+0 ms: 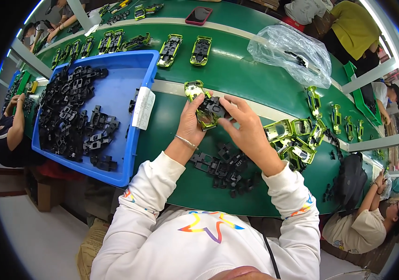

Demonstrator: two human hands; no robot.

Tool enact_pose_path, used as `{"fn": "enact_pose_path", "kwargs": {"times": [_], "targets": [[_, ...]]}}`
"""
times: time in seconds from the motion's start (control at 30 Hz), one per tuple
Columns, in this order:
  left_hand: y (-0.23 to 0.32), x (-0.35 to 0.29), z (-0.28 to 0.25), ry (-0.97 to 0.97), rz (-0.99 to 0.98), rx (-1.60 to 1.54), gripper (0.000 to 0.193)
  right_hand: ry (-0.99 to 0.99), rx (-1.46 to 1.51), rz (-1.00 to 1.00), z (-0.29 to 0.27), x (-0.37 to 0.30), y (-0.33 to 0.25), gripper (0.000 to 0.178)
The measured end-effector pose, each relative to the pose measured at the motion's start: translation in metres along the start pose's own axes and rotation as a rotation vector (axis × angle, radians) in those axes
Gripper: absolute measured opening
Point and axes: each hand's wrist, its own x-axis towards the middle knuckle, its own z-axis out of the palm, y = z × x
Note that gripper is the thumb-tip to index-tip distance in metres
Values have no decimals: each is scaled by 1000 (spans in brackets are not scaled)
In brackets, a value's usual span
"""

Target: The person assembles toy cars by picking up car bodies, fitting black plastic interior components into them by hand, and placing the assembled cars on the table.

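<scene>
My left hand (pixel 191 119) is closed round a shiny lime-green toy car body (pixel 194 87), held above the green table with its hollow underside up. A black plastic chassis piece (pixel 212 108) lies in or against the near part of that body. My right hand (pixel 250 130) has its thumb and fingers on the right side of the black piece; its exact seating is hidden by the fingers. Below my hands lies a loose pile of black chassis pieces (pixel 225 165). Beside my right wrist, several lime-green car bodies (pixel 293 137) are heaped.
On the left stands a blue bin (pixel 141 135) of black pieces. Cars with black undersides, one a green-edged car (pixel 201 50), line the far table strip. A clear plastic bag (pixel 288 51), a red-cased phone (pixel 199 16) and a black bag (pixel 351 179) lie around. Other people work nearby.
</scene>
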Motion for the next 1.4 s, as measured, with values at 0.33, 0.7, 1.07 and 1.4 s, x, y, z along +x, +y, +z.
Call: {"fn": "enact_pose_path", "kwargs": {"times": [0.33, 0.7, 1.07, 1.4], "targets": [[7, -11, 19, -131, 76, 14, 61, -64, -336, 14, -8, -8, -18, 53], [19, -8, 17, -165, 150, -112, 47, 65, 577, 564, -10, -5, -26, 43], [18, -34, 35, -286, -129, -236, 69, 189, 995, 525, -13, 15, 12, 55], [4, 1, 15, -146, 51, 9, 53, 121, 71, 188, -5, -3, -17, 46]]}}
